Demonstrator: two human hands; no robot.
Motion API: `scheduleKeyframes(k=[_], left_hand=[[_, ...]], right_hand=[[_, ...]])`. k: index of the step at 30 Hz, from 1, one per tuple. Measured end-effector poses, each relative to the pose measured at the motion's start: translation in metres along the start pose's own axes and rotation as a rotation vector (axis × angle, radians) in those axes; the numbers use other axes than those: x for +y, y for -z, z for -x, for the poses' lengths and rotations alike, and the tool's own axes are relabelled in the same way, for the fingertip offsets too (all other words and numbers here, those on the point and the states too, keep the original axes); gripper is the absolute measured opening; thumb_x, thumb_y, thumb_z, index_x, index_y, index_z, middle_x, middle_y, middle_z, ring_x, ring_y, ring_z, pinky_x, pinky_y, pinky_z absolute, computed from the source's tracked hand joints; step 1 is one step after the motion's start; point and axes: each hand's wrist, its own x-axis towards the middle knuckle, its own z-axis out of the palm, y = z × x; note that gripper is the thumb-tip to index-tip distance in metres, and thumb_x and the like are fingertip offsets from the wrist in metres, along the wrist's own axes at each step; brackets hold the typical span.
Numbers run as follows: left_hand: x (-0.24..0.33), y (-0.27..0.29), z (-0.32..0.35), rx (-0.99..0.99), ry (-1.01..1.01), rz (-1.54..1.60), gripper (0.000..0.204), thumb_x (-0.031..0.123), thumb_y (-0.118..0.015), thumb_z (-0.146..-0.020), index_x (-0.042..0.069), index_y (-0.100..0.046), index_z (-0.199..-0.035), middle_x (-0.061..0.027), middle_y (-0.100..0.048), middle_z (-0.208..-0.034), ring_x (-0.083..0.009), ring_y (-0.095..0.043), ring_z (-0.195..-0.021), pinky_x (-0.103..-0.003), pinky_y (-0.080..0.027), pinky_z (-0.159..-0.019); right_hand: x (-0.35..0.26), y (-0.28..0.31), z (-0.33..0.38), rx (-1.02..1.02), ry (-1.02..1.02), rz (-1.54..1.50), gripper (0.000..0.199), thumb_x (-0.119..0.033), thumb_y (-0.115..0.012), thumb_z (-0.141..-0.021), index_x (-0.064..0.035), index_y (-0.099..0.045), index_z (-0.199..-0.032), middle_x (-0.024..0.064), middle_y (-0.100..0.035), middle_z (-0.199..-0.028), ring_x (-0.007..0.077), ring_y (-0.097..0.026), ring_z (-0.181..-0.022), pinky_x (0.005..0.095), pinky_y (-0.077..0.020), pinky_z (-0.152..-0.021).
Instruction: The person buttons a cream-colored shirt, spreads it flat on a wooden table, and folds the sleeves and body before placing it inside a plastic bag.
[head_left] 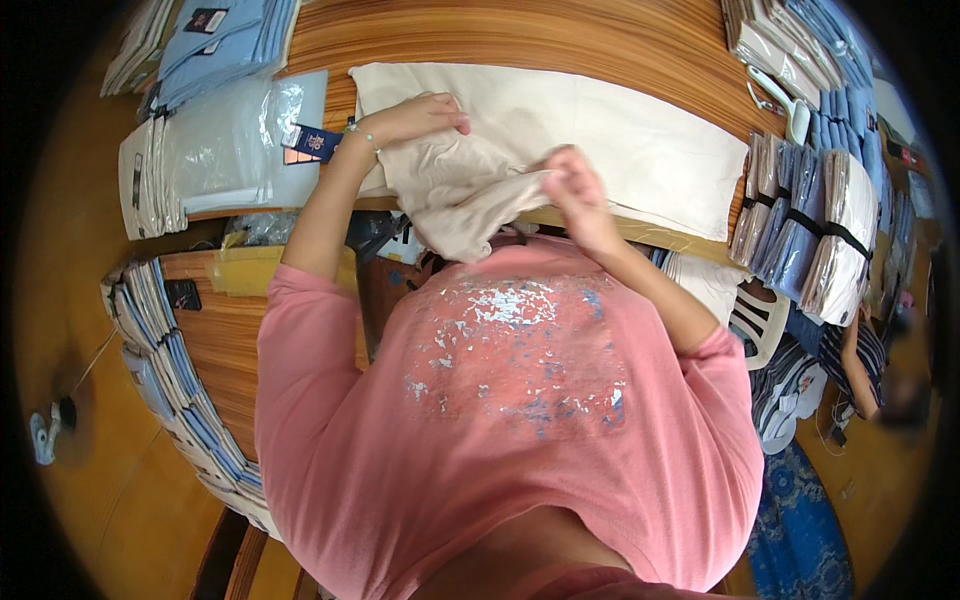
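A crumpled beige garment (447,190) is bunched between my hands, its lower part drooping over the table's near edge. My left hand (420,117) is closed on its upper left part, with the fingers bent toward the right. The fingers of my right hand (580,190), slightly blurred, pinch its right edge. Beneath it, a cream cloth (620,130) lies spread across the table. The garment's exact kind is hidden by its folds.
Clear plastic bags (225,140) and a navy tag (318,142) lie at left, near stacked blue folded shirts (225,50). At right stand bundled packed garments (800,225) and a white-handled tool (797,118). Behind them, another person's arm (855,365) shows.
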Motion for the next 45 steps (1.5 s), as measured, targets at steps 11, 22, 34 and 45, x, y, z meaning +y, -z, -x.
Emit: scheduleKeyframes(k=[11, 22, 34, 45], left_hand=[[0.017, 0.020, -0.007, -0.151, 0.339, 0.138, 0.038, 0.037, -0.048, -0.093, 0.001, -0.061, -0.099, -0.0006, -0.054, -0.093, -0.0085, -0.045, -0.081, -0.020, -0.039, -0.076], [0.009, 0.022, 0.007, -0.213, 0.053, -0.083, 0.038, 0.032, -0.066, -0.078, -0.001, -0.063, -0.095, -0.0077, -0.049, -0.111, -0.0205, -0.045, -0.104, -0.027, -0.034, -0.092], [0.001, 0.047, 0.007, 0.196, 0.118, -0.321, 0.031, 0.022, -0.067, -0.075, 0.003, -0.062, -0.100, -0.0113, -0.063, -0.098, -0.0255, -0.056, -0.094, -0.033, -0.042, -0.080], [-0.016, 0.052, 0.027, 0.560, 0.158, -0.505, 0.028, 0.034, -0.062, -0.082, 0.007, -0.066, -0.087, -0.0098, -0.062, -0.083, -0.0257, -0.054, -0.087, -0.039, -0.032, -0.086]], right_hand=[[-0.018, 0.078, 0.014, 0.340, 0.149, 1.043, 0.031, -0.021, -0.064, -0.082, -0.0001, -0.055, -0.104, 0.0172, -0.057, -0.098, 0.0243, -0.057, -0.085, 0.0295, -0.0458, -0.076], [-0.027, 0.099, -0.037, 0.127, -0.266, 0.209, 0.054, -0.011, -0.064, -0.074, 0.0025, -0.047, -0.124, 0.0113, -0.060, -0.109, 0.0156, -0.057, -0.097, 0.0308, -0.0436, -0.086], [-0.013, 0.164, 0.003, 0.551, -0.336, 0.169, 0.039, -0.002, -0.059, -0.080, -0.0092, -0.053, -0.118, -0.0013, -0.054, -0.090, 0.0073, -0.049, -0.083, 0.0212, -0.0422, -0.069], [-0.030, 0.152, -0.005, 0.134, -0.208, 0.704, 0.014, -0.004, -0.062, -0.081, 0.0009, -0.062, -0.094, 0.0015, -0.062, -0.078, 0.0073, -0.054, -0.070, 0.0223, -0.0449, -0.066]])
